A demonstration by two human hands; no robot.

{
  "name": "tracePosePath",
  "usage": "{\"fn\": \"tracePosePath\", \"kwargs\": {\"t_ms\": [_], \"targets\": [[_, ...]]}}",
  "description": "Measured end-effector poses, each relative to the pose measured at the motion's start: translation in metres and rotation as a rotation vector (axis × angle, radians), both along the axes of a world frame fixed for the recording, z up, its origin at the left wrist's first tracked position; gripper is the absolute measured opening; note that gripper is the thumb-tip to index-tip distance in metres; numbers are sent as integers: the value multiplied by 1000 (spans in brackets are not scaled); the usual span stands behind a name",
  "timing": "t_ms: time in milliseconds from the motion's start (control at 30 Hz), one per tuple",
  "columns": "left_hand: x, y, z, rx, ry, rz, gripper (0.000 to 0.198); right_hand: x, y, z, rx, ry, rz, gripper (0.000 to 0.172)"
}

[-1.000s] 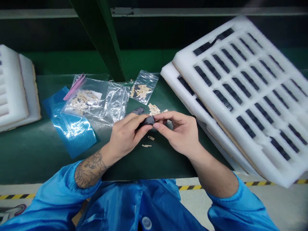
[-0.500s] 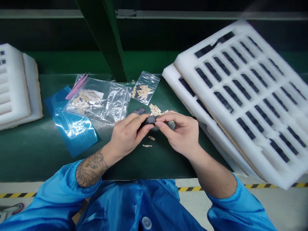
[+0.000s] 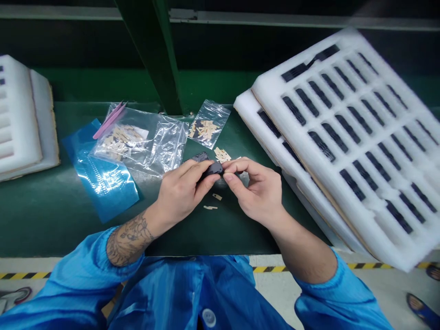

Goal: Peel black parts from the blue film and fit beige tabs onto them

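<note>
Between thumb and fingers, my left hand grips a small black plastic part over the bench. My right hand is closed in a pinch at the right end of that part; whether a small piece sits between its fingertips, I cannot make out. Just behind the hands lie another black part and a loose pile of small beige pieces. Two single beige pieces, one with a dark hole and one narrow strip, lie on the green bench in front of the hands.
White foam trays holding many black parts are stacked at the right; more foam trays stand left. Clear bags of beige pieces, pink tweezers and a blue film sheet lie behind. A green post rises at the back.
The view has shifted slightly. Both hands stay at the black part, which is turned a little. A person's feet in sandals have come into view at the lower right.
</note>
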State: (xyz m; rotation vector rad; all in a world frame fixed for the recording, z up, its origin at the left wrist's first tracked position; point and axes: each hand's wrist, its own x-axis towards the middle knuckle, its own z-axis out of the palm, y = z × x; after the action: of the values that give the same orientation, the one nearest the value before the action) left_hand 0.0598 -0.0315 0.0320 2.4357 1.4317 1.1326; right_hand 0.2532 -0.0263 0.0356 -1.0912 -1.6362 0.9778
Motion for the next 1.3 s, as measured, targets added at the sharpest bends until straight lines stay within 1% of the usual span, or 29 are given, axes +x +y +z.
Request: {"fn": "tracePosePath", "kwargs": {"t_ms": [233,467,800,1033,1167,1300], "targets": [[1,-1,-1,-5,6,-17,24,1,0,3,-78,-23,-22,6],[1,-2,2,2,18,-39,23,3,0,5,-126,-35,-19,9],[0,-2,2,43,92,-43,26,7,2,6,-155,-40,5,9],[-2,-3,-1,84,94,-61,27,9,2,7,-144,-33,3,10],[-1,-3,0,43,58,-91,25,11,4,4,-186,35,14,9],[0,-2,2,-107,-53,-133,23,10,9,1,-292,147,20,11]]}}
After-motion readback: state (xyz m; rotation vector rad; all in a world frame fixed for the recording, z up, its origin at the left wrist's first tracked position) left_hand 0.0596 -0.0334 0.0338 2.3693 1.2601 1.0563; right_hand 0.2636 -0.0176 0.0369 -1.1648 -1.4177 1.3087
